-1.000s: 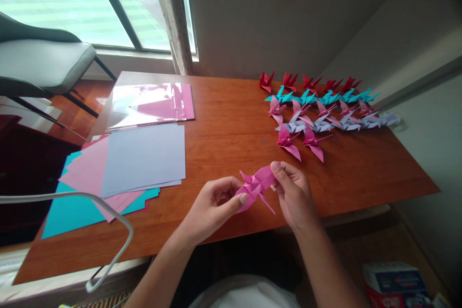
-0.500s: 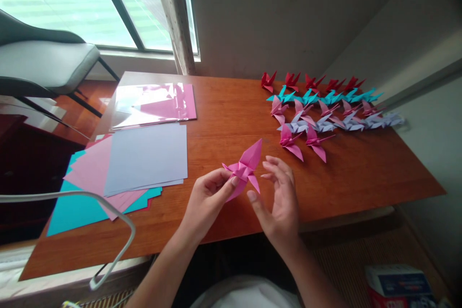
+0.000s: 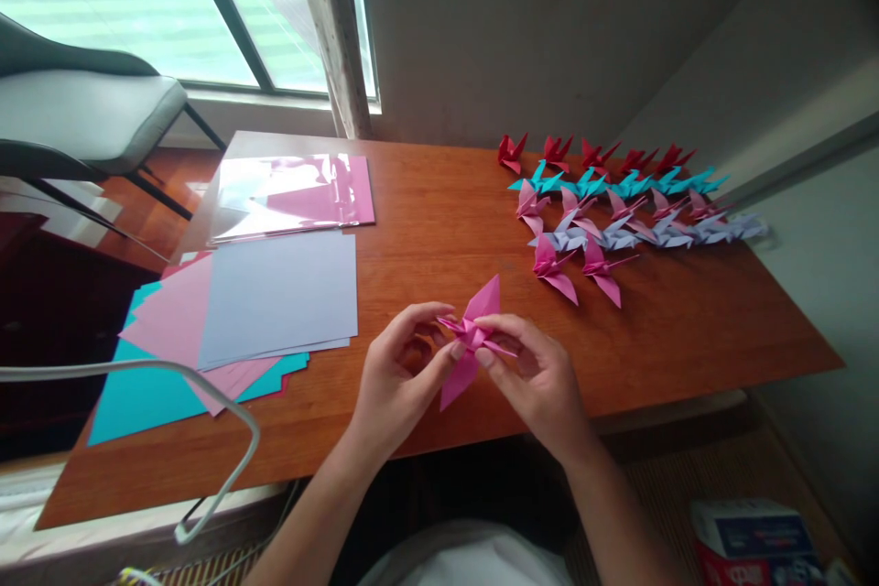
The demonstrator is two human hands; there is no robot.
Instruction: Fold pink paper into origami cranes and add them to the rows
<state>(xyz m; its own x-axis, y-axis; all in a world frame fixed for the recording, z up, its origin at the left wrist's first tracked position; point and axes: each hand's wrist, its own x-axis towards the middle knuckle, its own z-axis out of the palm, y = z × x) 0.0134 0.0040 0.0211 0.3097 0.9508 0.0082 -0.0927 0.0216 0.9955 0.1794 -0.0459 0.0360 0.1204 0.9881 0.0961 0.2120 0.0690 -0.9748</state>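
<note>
A bright pink paper crane (image 3: 472, 334) is held above the table's front edge, its two wings spread toward and away from me. My left hand (image 3: 412, 357) pinches its left end, thumb close to the crane's middle and index finger curved over. On the other side, my right hand (image 3: 532, 362) grips the crane's right part between thumb and index finger, with a thin pink point sticking out past the fingers. Two folded cranes of the same bright pink (image 3: 553, 268) stand on the table beyond my right hand.
Rows of red cranes (image 3: 512, 154), turquoise, light pink and pale lilac cranes (image 3: 567, 236) line the table's right side. Loose coloured paper sheets (image 3: 281, 298) and a clear packet of pink paper (image 3: 295, 192) lie at left. A white cable (image 3: 251, 439) loops over the front left edge.
My right hand has moved left and closed on the crane, where before its fingers were apart from it. The crane has turned slightly and shifted a little right.
</note>
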